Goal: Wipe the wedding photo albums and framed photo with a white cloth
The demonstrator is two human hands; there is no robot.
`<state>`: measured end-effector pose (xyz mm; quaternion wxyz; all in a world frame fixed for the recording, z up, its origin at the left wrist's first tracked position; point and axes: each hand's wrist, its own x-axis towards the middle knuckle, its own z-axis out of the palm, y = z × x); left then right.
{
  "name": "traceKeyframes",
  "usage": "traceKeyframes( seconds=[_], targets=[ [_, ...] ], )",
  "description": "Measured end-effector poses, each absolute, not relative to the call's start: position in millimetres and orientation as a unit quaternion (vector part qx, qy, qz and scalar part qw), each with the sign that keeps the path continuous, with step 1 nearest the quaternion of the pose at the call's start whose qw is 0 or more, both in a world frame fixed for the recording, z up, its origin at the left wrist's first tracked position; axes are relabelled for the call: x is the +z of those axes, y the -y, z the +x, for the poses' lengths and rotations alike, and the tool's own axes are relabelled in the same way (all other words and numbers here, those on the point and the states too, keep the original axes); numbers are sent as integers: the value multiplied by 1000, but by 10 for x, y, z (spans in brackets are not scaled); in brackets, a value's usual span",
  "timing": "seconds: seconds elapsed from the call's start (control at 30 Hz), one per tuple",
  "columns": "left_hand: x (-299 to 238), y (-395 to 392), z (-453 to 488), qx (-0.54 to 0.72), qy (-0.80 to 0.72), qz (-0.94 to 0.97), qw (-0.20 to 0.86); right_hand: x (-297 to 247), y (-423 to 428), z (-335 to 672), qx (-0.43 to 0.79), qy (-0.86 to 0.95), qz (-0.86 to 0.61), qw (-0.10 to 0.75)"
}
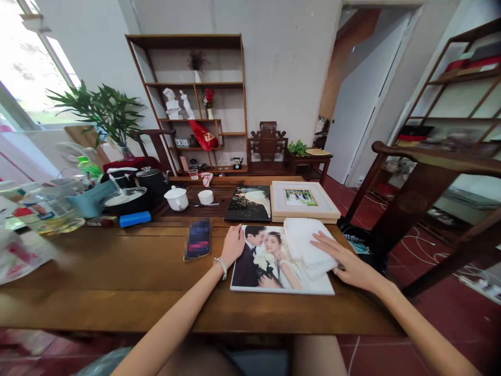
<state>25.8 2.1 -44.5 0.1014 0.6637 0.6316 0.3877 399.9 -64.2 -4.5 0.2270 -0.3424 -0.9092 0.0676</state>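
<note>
A large wedding photo panel (270, 266) lies flat on the wooden table in front of me. My left hand (234, 243) is at its upper left edge, fingers together and closed on that edge. On the panel's upper right part rests a folded white towel (307, 243). My right hand (344, 261) lies over the towel's right side, with its fingers stretched out and touching the cloth. The towel covers part of the picture.
Behind the panel lie a dark photo panel (248, 203) and a light framed photo (303, 201). A phone (198, 239) is left of my left hand. Farther left stand a white lidded bowl (177, 198), a blue block (135, 219) and bottles. A wooden chair (415, 203) stands right.
</note>
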Motion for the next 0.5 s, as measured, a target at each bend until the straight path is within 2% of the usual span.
traceKeyframes(
  seconds=[0.1,0.23,0.4,0.5],
  targets=[
    [-447,-12,262,392,-630,662,106,-29,663,4015,-13,919,-329,215],
    [-437,-8,263,401,-630,655,113,-106,582,3911,-107,896,-352,248],
    [-427,23,279,416,-631,644,122,-197,480,3745,-26,839,-404,363],
    [-439,70,299,424,-624,643,131,-258,475,3666,21,791,-460,404]
  ],
)
